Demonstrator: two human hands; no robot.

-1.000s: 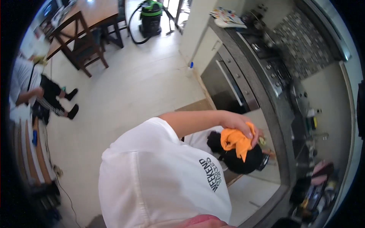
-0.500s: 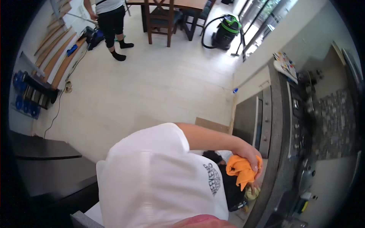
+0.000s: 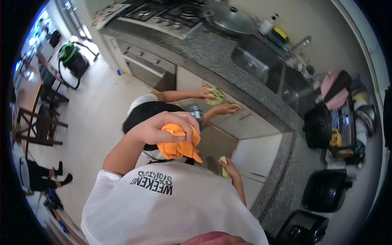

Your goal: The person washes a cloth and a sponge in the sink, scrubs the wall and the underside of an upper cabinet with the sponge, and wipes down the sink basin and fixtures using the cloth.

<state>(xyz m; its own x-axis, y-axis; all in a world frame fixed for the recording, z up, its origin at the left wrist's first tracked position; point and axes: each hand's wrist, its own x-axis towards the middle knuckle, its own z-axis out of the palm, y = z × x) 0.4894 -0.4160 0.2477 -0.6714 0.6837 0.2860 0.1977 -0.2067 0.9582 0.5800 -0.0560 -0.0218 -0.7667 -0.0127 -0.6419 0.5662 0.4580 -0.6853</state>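
Observation:
My left hand (image 3: 157, 128) is closed around a crumpled orange cloth (image 3: 178, 143), raised in front of my chest. Lower right of it, my right hand (image 3: 232, 170) grips a yellow sponge (image 3: 224, 166), near the white lower cabinets (image 3: 258, 157). Between me and the counter, a person with dark hair (image 3: 151, 118) crouches low, partly hidden behind my left hand. One of that person's hands presses a light green cloth (image 3: 216, 96) to a cabinet front; the other hand (image 3: 224, 109) also touches the cabinets, on something yellowish.
Above the cabinets runs a grey stone counter (image 3: 212, 51) with a gas stove (image 3: 167, 16), a lidded pan (image 3: 232, 20) and a double sink (image 3: 257, 59). A dish rack (image 3: 343, 122) and black appliances (image 3: 324, 190) line the right. A vacuum cleaner (image 3: 73, 59) and another person's legs (image 3: 43, 175) are at left.
My view has swung right, from the dining area toward the counter and sink. My left hand still holds the orange cloth. My right hand with the sponge has come into view.

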